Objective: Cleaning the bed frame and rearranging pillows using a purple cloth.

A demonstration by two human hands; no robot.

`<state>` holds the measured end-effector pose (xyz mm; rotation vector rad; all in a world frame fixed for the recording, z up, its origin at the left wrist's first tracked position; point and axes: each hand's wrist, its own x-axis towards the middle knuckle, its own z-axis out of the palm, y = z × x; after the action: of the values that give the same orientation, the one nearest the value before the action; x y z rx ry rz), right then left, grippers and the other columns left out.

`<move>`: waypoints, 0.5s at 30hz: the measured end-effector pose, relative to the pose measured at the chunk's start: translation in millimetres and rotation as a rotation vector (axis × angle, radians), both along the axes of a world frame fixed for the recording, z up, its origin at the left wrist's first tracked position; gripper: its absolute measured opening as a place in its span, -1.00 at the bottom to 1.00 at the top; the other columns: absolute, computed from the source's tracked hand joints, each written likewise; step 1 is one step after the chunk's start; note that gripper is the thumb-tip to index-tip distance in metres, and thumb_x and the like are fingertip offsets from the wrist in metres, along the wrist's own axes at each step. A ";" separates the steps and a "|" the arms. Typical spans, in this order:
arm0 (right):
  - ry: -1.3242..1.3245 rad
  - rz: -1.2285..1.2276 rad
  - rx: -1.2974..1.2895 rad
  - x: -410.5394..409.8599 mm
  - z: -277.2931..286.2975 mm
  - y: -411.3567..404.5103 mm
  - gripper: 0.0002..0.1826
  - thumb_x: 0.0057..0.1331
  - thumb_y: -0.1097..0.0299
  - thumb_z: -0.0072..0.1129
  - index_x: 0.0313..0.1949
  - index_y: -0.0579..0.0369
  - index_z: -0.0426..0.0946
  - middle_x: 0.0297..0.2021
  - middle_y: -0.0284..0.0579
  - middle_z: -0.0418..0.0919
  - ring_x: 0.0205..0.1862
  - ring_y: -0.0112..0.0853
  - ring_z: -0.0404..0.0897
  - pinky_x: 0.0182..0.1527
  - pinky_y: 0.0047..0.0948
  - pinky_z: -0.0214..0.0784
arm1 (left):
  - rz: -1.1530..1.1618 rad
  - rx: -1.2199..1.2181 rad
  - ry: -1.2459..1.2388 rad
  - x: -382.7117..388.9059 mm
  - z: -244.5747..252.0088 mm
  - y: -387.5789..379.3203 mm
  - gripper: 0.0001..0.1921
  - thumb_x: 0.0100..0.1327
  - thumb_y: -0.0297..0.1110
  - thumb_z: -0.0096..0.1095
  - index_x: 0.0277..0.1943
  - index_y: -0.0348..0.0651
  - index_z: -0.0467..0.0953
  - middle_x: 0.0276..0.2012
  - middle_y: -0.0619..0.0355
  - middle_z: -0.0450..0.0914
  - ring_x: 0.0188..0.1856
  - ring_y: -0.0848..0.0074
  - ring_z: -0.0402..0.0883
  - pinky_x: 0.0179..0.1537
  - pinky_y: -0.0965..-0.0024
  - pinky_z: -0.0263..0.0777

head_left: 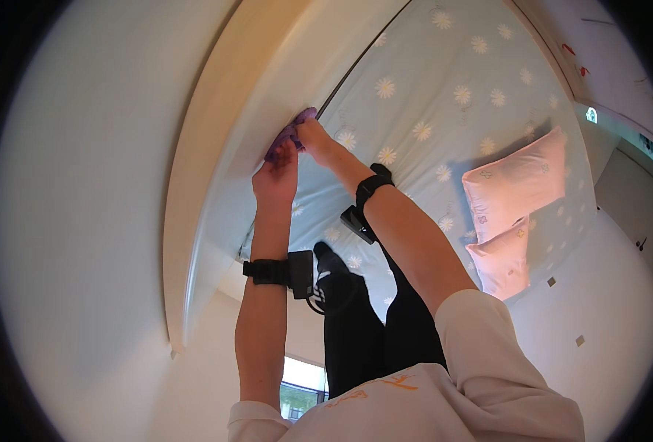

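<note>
A purple cloth [287,135] lies bunched against the pale upright face of a headboard or similar panel [249,119]. My left hand [280,172] is pressed to the cloth from below, its fingers partly in shadow. My right hand [314,141] grips the cloth's other side, close beside the left. Both forearms carry black straps with small black devices. Beneath my feet is a light blue sheet with white daisies [384,88], which meets the panel along a dark edge.
Two pink pillows [517,182] lie on the bed to the right. My black-clad legs and feet [334,276] are on the sheet below my hands. A white wall [83,193] rises behind the panel. A window [301,392] shows at the bottom.
</note>
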<state>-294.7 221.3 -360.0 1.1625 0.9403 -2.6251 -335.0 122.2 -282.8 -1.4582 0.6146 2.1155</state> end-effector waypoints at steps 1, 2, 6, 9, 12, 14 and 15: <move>-0.026 0.015 0.024 -1.4 6.2 13.4 -0.78 0.26 0.44 -0.10 -0.17 0.15 0.51 -0.35 -0.18 0.60 -0.34 -0.41 0.61 -0.36 -0.42 0.47 | 0.022 0.007 -0.009 -2.4 -1.4 11.9 -0.73 0.36 -0.52 -0.29 0.00 -0.46 0.32 -0.12 -0.12 0.41 -0.05 0.20 0.44 0.19 0.03 0.36; -0.053 0.030 0.048 -3.4 12.4 26.1 -0.77 0.26 0.44 -0.11 -0.15 0.16 0.50 -0.32 -0.16 0.61 -0.32 -0.38 0.61 -0.33 -0.40 0.49 | 0.045 0.012 -0.018 -5.1 -2.7 22.8 -0.73 0.37 -0.53 -0.30 0.01 -0.47 0.32 -0.11 -0.13 0.41 -0.05 0.19 0.44 0.18 0.03 0.37; -0.084 -0.098 0.004 -9.1 1.1 85.6 -0.77 0.26 0.45 -0.11 -0.14 0.15 0.49 -0.32 -0.15 0.59 -0.37 -0.38 0.59 -0.38 -0.42 0.45 | -0.022 0.057 -0.045 -15.7 -2.8 87.6 -0.74 0.37 -0.54 -0.30 0.01 -0.47 0.31 -0.11 -0.12 0.41 -0.05 0.19 0.44 0.17 0.03 0.39; -0.052 -0.144 0.035 -3.0 -9.3 120.9 -0.78 0.23 0.54 -0.09 -0.18 0.35 0.49 -0.34 0.01 0.58 -0.37 -0.29 0.62 -0.41 -0.29 0.55 | -0.067 0.120 -0.094 -15.1 -5.0 123.3 -0.75 0.37 -0.55 -0.28 0.00 -0.46 0.33 -0.14 -0.12 0.43 -0.07 0.20 0.46 0.16 0.01 0.40; -0.123 -0.124 0.117 -21.6 -7.3 153.5 -0.77 0.28 0.45 -0.09 -0.24 0.36 0.52 -0.33 0.10 0.58 -0.37 -0.23 0.62 -0.46 -0.29 0.49 | 0.038 0.216 -0.159 -27.8 -12.4 153.8 -0.74 0.39 -0.52 -0.26 -0.04 -0.45 0.39 -0.24 -0.10 0.48 -0.14 0.22 0.49 0.16 -0.01 0.38; -0.145 0.055 0.375 0.5 -52.0 195.4 -0.74 0.28 0.42 -0.10 -0.23 0.36 0.52 -0.31 0.17 0.57 -0.33 -0.18 0.62 -0.40 -0.28 0.49 | 0.073 0.256 -0.212 -6.4 -15.2 207.4 -0.75 0.39 -0.54 -0.28 -0.05 -0.46 0.38 -0.23 -0.11 0.46 -0.14 0.23 0.48 0.15 0.01 0.41; -0.144 0.160 0.466 -3.8 -52.3 206.1 -0.73 0.28 0.41 -0.10 -0.22 0.36 0.52 -0.29 0.20 0.57 -0.31 -0.15 0.62 -0.37 -0.28 0.49 | 0.089 0.265 -0.203 -8.8 -17.7 216.0 -0.76 0.38 -0.56 -0.28 -0.05 -0.48 0.37 -0.21 -0.13 0.45 -0.14 0.22 0.47 0.15 0.01 0.42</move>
<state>-298.5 427.4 -412.3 1.2782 1.5928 -2.2252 -343.8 338.2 -300.6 -1.5446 0.1888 1.9907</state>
